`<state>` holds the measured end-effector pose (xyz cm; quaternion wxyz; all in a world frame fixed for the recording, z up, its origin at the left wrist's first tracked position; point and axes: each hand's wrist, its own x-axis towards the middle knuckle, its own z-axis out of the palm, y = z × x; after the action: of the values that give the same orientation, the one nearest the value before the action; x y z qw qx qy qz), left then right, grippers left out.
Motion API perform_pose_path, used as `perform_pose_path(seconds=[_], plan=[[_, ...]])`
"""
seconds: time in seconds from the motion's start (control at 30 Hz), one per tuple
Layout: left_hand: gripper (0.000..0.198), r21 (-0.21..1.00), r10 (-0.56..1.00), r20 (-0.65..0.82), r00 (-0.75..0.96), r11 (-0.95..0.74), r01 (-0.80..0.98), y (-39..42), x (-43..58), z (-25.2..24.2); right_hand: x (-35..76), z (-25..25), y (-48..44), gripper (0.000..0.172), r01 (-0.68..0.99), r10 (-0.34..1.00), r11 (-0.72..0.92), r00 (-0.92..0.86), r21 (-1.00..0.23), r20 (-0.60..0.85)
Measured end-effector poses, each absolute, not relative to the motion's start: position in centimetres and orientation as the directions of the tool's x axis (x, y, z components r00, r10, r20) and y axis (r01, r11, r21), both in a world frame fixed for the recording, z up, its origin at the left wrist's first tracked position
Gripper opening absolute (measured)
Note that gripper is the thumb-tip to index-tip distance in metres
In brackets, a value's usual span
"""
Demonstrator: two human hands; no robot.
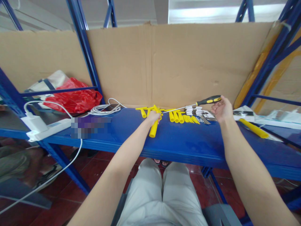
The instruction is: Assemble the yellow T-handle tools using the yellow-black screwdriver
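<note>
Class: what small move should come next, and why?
Probably a slight turn of the black-and-yellow screwdriver by the right hand: its metal shaft points at the yellow plastic T-shaped tool, which the left hand grips; whether they touch is unclear.

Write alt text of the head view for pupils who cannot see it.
A person's left hand holds a yellow T-shaped piece at a blue table; the right hand holds a screwdriver pointed towards it. Other yellow pieces lie on the table.
</note>
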<state>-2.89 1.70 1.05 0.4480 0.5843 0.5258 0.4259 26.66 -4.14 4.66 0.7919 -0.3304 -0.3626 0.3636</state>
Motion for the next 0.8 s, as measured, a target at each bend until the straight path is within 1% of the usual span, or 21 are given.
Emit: perform_pose_path(seconds=[0.1,0.17,0.23,0.47,0.57,0.7,0.8], plan=[[0.019,0.970,0.997,0.025,0.072,-0.042,0.237,1.76,-2.86,1.06,26.97,4.49,-3.89,0.042,-0.360,0.831,0.482,0.476,-0.798,0.287],[0.018,0.970,0.997,0.024,0.075,-0.042,0.240,1.81,-2.85,1.04,27.17,4.33,-3.74,0.041,-0.352,0.833,0.475,0.475,-0.807,0.283],[0.018,0.970,0.996,0.024,0.082,-0.043,0.237,1.87,-2.85,1.00,27.26,4.22,-3.66,0.038,-0.339,0.831,0.480,0.473,-0.809,0.294],[0.024,0.969,0.995,0.025,0.099,-0.048,0.242,2.06,-2.83,0.87,26.52,4.28,-3.96,0.040,-0.315,0.805,0.541,0.461,-0.780,0.372],[0.025,0.969,0.994,0.029,0.104,-0.054,0.241,2.05,-2.80,0.81,26.28,4.20,-4.06,0.044,-0.291,0.781,0.563,0.495,-0.774,0.381],[0.025,0.971,0.993,0.043,0.112,-0.068,0.228,2.02,-2.76,0.73,26.47,4.10,-3.95,0.050,-0.288,0.779,0.549,0.516,-0.784,0.356],[0.024,0.972,0.992,0.048,0.113,-0.072,0.223,2.00,-2.77,0.70,26.77,4.01,-3.76,0.051,-0.315,0.798,0.523,0.506,-0.792,0.326]])
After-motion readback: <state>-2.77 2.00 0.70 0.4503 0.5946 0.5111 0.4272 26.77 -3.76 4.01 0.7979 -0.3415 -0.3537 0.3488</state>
